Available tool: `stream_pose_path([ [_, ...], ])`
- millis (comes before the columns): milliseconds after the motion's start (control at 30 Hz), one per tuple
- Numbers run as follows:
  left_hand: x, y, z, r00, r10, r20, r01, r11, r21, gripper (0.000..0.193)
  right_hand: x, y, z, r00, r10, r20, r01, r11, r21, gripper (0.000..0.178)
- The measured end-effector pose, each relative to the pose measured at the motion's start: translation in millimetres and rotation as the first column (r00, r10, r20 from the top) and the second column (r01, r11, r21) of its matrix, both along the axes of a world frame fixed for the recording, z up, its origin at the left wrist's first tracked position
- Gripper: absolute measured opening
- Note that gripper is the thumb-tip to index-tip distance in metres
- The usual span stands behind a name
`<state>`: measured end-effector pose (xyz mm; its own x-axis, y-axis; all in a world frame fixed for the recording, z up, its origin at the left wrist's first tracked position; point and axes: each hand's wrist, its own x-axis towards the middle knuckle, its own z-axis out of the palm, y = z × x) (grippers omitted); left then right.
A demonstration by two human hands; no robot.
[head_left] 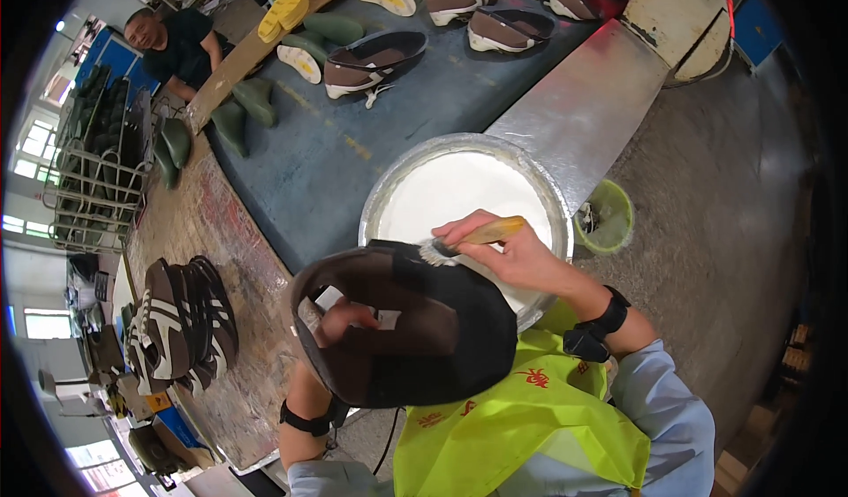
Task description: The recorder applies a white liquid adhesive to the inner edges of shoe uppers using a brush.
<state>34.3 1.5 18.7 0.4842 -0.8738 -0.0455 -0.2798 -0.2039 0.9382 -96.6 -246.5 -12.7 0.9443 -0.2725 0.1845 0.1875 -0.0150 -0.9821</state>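
A dark brown and black shoe upper [415, 329] is held up in front of me, its underside facing the camera. My left hand [343, 322] grips it at the heel end, with fingers showing through the opening and the rest hidden behind the fabric. In my right hand [521, 254] is a brush [495, 230] with a yellowish wooden handle. Its pale bristles touch the upper's far edge. Just beyond, partly covered by the upper and my right hand, stands a round metal basin [375, 198] of white liquid [464, 192].
Shoe uppers [375, 60], green shoe lasts [256, 101] and yellow soles [284, 11] lie on the dark conveyor belt [309, 170] and its edge. Stacked uppers [181, 325] rest at left. A green bin [605, 219] stands right of the basin. A person [181, 46] sits at far left.
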Motion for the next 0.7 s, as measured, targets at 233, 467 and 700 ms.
stream_pose_path([
  [233,-3.7,0.0,-12.1,0.949,0.06,-0.31,0.0,0.982,0.191,0.024,8.4,-3.4,29.7,0.995,0.052,0.083,-0.047,0.997,-0.056,0.015],
  [467,35.0,15.8,1.4,0.815,-0.234,0.53,0.2,0.972,0.122,0.021,-25.1,-21.7,17.2,0.974,0.055,-0.219,-0.116,0.954,-0.275,0.015],
  [700,20.6,1.1,29.5,0.663,0.037,0.747,0.034,0.996,-0.08,0.031,-26.9,-10.4,14.2,0.961,0.082,-0.265,-0.186,0.9,-0.395,0.013],
])
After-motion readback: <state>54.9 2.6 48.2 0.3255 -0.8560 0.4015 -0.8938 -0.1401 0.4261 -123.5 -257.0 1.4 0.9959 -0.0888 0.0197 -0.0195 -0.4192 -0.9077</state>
